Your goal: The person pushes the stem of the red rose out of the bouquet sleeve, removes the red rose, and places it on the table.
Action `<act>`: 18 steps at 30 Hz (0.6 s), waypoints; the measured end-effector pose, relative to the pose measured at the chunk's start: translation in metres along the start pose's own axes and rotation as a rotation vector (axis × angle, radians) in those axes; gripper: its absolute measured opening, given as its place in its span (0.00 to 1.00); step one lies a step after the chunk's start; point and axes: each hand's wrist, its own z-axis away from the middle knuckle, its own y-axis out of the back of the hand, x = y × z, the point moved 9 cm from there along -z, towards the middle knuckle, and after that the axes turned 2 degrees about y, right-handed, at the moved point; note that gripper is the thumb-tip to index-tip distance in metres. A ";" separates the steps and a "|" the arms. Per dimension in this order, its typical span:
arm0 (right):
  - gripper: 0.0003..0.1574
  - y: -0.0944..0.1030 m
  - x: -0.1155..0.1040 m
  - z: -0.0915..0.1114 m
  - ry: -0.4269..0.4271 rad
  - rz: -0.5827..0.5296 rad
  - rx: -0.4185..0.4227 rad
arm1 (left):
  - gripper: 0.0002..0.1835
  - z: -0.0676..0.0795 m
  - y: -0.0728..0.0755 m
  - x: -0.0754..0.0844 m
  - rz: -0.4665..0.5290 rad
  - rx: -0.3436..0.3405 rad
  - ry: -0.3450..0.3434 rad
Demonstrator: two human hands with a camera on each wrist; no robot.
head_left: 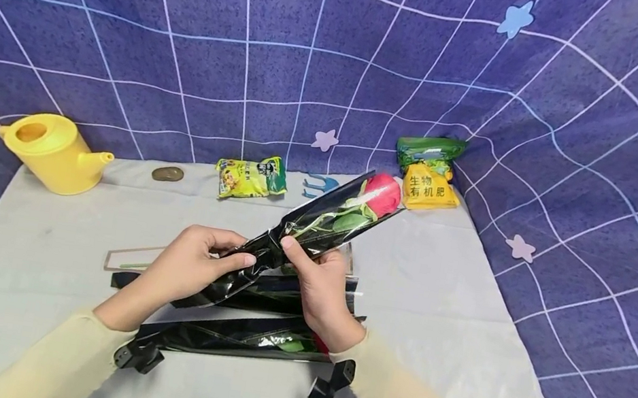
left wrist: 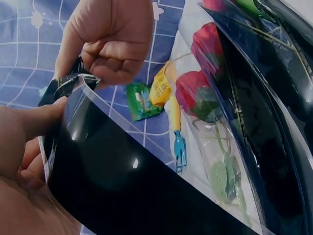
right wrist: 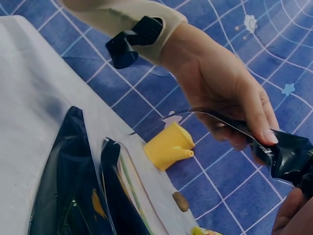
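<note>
A pink-red artificial-looking rose (head_left: 381,195) in a black sleeve with a clear front is held aslant above the table, bloom at upper right. My left hand (head_left: 188,262) pinches the lower sleeve between thumb and fingers. Higher up, at the bunched middle, my right hand (head_left: 325,291) grips the same sleeve. In the right wrist view the crumpled black wrap (right wrist: 288,154) lies between both hands. Below them rest another black-sleeved rose (head_left: 239,340) and a second black sleeve (head_left: 273,299), partly covered. Behind these shows a clear sleeve edged in brown (head_left: 127,259).
A yellow watering can (head_left: 56,154) stands at the back left, near a brown stone-like piece (head_left: 167,173). Along the back lie a yellow-green packet (head_left: 251,177), a blue hand fork (head_left: 319,186), a yellow bag (head_left: 430,188) and a green bag (head_left: 429,149). Gridded blue cloth rises behind.
</note>
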 end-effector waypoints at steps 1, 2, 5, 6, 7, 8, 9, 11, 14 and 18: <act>0.17 0.000 0.000 0.001 0.000 0.014 0.000 | 0.09 0.000 0.000 0.001 0.000 0.003 -0.002; 0.18 -0.001 0.000 0.003 -0.005 0.026 -0.002 | 0.09 0.000 -0.001 0.002 -0.001 0.008 -0.006; 0.19 -0.001 0.002 0.006 -0.025 0.054 -0.007 | 0.08 0.000 -0.002 0.003 -0.005 0.018 -0.011; 0.20 -0.001 0.002 0.007 -0.034 0.064 -0.012 | 0.08 0.000 -0.002 0.004 -0.009 0.022 -0.012; 0.20 -0.001 0.003 0.007 -0.041 0.073 -0.019 | 0.08 0.000 -0.003 0.004 -0.008 0.022 -0.013; 0.21 -0.001 0.003 0.007 -0.046 0.080 -0.028 | 0.09 0.001 -0.003 0.005 -0.010 0.022 -0.014; 0.21 -0.001 0.002 0.007 -0.047 0.081 -0.040 | 0.09 0.001 -0.004 0.005 -0.008 0.019 -0.014; 0.22 0.000 0.002 0.006 -0.047 0.078 -0.066 | 0.10 0.002 -0.005 0.005 -0.007 0.008 -0.015; 0.25 0.001 -0.002 0.004 -0.033 0.057 -0.102 | 0.12 0.003 -0.005 0.003 -0.017 -0.014 -0.018; 0.25 0.006 -0.007 0.000 -0.023 0.062 -0.094 | 0.17 0.006 0.001 -0.004 -0.053 -0.036 -0.003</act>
